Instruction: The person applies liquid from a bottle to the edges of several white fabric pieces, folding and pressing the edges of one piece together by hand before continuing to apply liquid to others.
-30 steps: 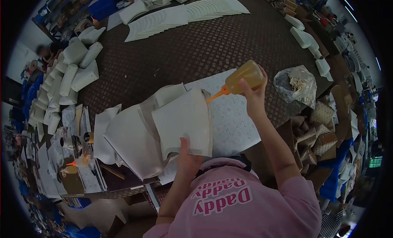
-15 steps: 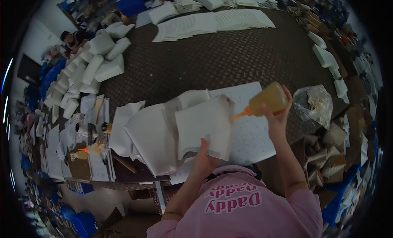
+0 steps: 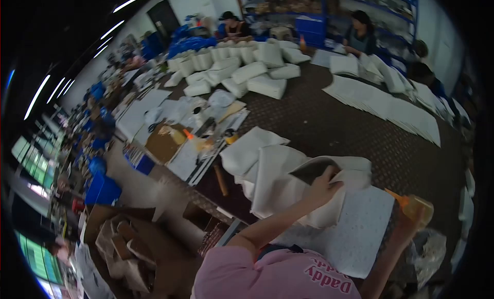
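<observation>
Two hands are busy at the wide dark brown patterned table (image 3: 329,124). On its near edge lies a heap of white folded fabric pieces (image 3: 280,183); the left hand (image 3: 321,183) pinches the top piece's flap, lifted to show its grey underside. Beside the heap, the right hand (image 3: 411,222) grips an amber squeeze bottle with an orange nozzle (image 3: 414,206). Gluing seems under way; next, the nozzle likely meets the raised flap.

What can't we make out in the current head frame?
- Right hand: hidden in the head view behind the glue bottle near the dark lens rim; grip unreadable.
- Left hand fingertips: tucked under the folded white sheet.
- Shirt lettering: cut by the bottom edge.
- Far workers: too small and blurred.
</observation>
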`<state>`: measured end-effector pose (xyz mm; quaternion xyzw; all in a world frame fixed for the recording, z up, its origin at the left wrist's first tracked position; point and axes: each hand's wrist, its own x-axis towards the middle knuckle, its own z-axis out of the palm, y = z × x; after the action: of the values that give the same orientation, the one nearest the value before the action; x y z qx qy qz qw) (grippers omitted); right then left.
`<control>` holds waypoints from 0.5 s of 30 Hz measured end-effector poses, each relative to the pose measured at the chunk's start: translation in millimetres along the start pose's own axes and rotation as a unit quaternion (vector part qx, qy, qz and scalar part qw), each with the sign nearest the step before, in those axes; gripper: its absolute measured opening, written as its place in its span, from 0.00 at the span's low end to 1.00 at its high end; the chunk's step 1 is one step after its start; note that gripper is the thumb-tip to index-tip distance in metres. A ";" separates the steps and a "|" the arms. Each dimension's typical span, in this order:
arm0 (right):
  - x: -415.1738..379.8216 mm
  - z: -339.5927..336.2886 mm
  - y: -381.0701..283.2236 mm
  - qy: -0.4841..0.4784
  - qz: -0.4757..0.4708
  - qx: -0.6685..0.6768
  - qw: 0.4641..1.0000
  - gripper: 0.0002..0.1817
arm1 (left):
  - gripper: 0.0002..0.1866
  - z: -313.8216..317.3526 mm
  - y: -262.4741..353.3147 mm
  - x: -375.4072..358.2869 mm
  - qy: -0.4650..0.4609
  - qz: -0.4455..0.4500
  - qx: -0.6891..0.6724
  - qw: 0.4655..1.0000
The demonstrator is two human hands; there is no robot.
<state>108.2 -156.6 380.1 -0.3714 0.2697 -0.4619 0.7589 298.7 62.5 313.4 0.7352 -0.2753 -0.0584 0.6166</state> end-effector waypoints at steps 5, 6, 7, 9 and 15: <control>22.5 16.3 -4.1 -0.062 -0.009 -0.032 0.998 0.33 | 0.10 -11.4 20.7 42.9 -0.007 0.147 -0.027 0.989; 24.9 18.1 -6.0 -0.073 -0.014 -0.036 0.997 0.32 | 0.09 -16.1 26.5 45.8 -0.044 0.123 -0.023 0.991; 28.5 19.2 -8.7 -0.083 -0.021 -0.041 0.995 0.32 | 0.09 -19.5 33.7 50.3 -0.085 0.101 -0.022 0.991; 30.4 21.4 -11.9 -0.103 -0.029 -0.043 0.993 0.32 | 0.08 -18.6 32.8 53.7 -0.129 0.081 0.010 0.988; 41.5 36.7 -12.9 -0.155 -0.039 -0.054 0.986 0.31 | 0.10 0.0 8.4 42.4 -0.053 0.051 0.056 0.996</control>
<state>147.2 -186.3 409.1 -0.4892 0.1582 -0.4126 0.7519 331.5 41.6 332.0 0.7497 -0.3475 -0.0503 0.5610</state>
